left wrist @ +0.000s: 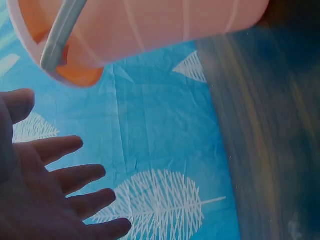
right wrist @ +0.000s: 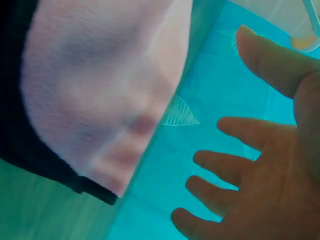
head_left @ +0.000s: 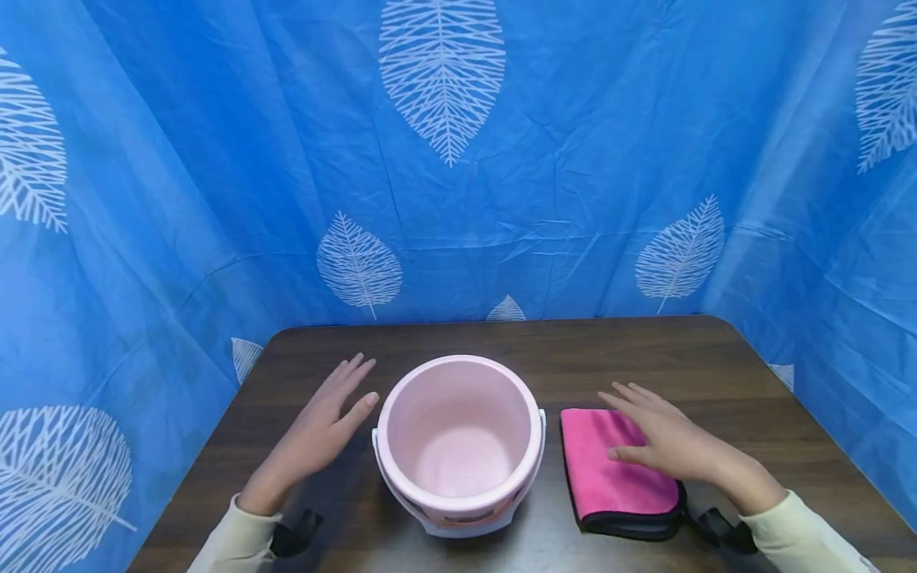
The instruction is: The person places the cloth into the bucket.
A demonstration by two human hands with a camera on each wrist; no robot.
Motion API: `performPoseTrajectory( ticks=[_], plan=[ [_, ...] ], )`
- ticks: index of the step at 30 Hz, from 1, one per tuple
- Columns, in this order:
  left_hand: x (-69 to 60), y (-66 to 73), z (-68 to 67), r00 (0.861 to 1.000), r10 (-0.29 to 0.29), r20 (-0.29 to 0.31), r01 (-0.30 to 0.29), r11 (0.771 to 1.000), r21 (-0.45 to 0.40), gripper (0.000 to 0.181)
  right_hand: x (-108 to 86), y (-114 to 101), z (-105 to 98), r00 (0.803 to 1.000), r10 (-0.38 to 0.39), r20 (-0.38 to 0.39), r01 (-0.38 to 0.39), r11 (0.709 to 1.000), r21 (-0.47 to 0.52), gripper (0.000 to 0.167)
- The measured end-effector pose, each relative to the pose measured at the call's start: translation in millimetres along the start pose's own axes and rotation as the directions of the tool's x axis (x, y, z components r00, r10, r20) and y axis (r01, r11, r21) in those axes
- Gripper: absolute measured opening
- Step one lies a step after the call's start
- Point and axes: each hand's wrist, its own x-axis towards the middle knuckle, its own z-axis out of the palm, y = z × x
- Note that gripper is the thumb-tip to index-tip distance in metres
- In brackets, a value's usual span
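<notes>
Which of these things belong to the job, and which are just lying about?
Likely part of the job:
pink bucket, near the left hand
folded pink cloth, near the right hand

Just surroundings:
brown table
blue leaf-print curtain

Upright on the bench (head_left: pixel 559 350), a pale pink bucket (head_left: pixel 458 446); has a round open mouth, a thick smooth rim (head_left: pixel 458 503) and a white handle (left wrist: pixel 61 35), lowered toward the near side; shows its pale inner bottom from above; to its right, just apart, a folded bright pink cloth (head_left: pixel 602 481); lies flat, with a plush surface and black edging (head_left: pixel 630 524), widest along the near end.
</notes>
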Motion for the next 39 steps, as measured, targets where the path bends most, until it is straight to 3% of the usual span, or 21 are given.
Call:
performPoseTrajectory(
  ticks=[4, 19, 28, 39],
  plan=[
    [-2.1, 1.4, 8.2, 1.000, 0.005, 0.004, -0.004, 0.999, -0.044, 0.062, -3.9, 6.2, 6.6, 1.000, -0.011, 0.023, 0.010, 0.999, 0.042, 0.083],
    [-5.5, 7.3, 21.0, 1.000, -0.016, 0.016, 0.018, 0.995, -0.098, 0.060, -15.3, 15.4, 17.4, 0.986, 0.082, 0.148, -0.101, 0.987, 0.128, 0.091],
    [-4.5, 10.4, 25.2, 1.000, -0.004, 0.031, 0.009, 0.988, -0.154, 0.059, -17.3, 18.7, 20.8, 0.970, 0.146, 0.196, -0.174, 0.976, 0.133, 0.091],
    [-1.9, 10.4, 28.7, 0.999, 0.000, 0.054, 0.009, 0.984, -0.180, 0.057, -13.5, 24.5, 24.6, 0.966, 0.165, 0.198, -0.182, 0.981, 0.073, 0.095]
  ],
)
